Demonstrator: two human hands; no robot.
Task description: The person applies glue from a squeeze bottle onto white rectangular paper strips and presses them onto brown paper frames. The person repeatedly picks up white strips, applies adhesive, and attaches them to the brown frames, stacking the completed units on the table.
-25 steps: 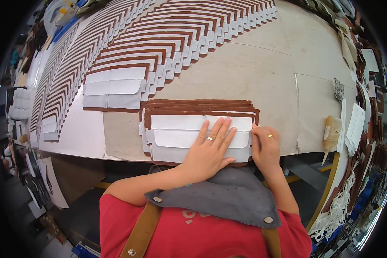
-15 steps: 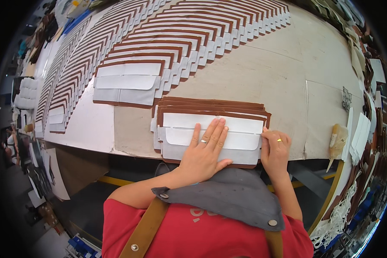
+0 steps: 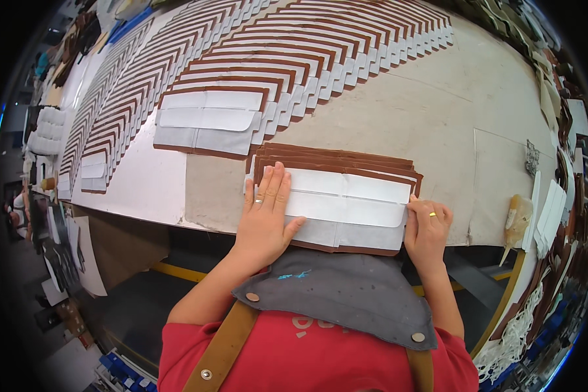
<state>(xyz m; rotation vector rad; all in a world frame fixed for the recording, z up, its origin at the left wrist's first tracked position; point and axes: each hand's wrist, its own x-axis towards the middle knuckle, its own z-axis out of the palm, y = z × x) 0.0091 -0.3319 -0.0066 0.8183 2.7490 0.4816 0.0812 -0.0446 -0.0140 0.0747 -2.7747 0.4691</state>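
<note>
The left hand (image 3: pixel 264 219) lay flat, fingers extended, having moved from the middle to the left end of a rectangular, brown-bordered white sheet-like panel (image 3: pixel 353 208), probably steadying that side; the right hand (image 3: pixel 429 230) stayed curled at its right edge, pinch unclear. The panel topped a brown-edged stack (image 3: pixel 336 155) at the pale table's near edge.

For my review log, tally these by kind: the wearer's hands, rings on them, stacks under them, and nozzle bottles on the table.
Left hand and right hand: 2
Silver ring and gold-coloured ring: 2
Stack of brown-and-white pieces: 1
Nozzle bottle: 1
Total: 6
</note>
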